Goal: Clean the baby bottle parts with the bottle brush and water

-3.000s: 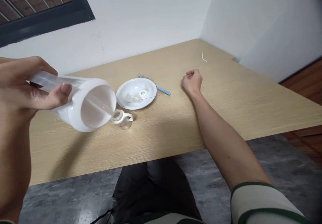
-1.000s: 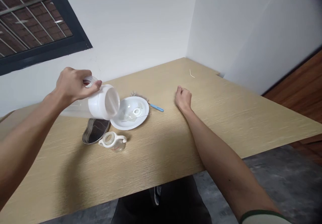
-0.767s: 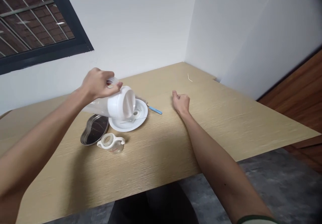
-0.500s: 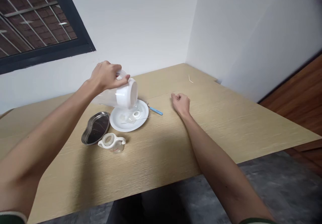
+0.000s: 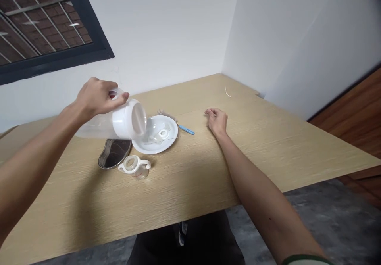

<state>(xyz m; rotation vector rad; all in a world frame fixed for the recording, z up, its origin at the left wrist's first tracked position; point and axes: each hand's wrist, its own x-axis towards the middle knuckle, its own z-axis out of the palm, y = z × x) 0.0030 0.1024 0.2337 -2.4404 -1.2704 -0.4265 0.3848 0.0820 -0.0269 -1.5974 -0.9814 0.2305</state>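
Observation:
My left hand (image 5: 99, 96) grips the handle of a translucent plastic pitcher (image 5: 125, 118) with a white lid. The pitcher is tipped nearly on its side, above the left rim of a white bowl (image 5: 154, 150). In the bowl are a white ring (image 5: 163, 133) and clear parts; a thin wire-like rod lies across it. My right hand (image 5: 218, 121) rests on the table right of the bowl, its fingers loosely curled with nothing visible in them. A blue-handled brush (image 5: 186, 129) lies between that hand and the bowl, its bristles behind the bowl.
A metal kidney dish (image 5: 114, 154) sits left of the bowl, partly hidden by the pitcher. In front stands a small open baby bottle (image 5: 139, 173) with white handles. A thin white bent tube (image 5: 228, 93) lies far right. Walls border the table (image 5: 184, 193) behind.
My left hand has drawn the pitcher left and slightly nearer, from over the bowl to its left rim. My right hand stays in place, its fingers a little looser.

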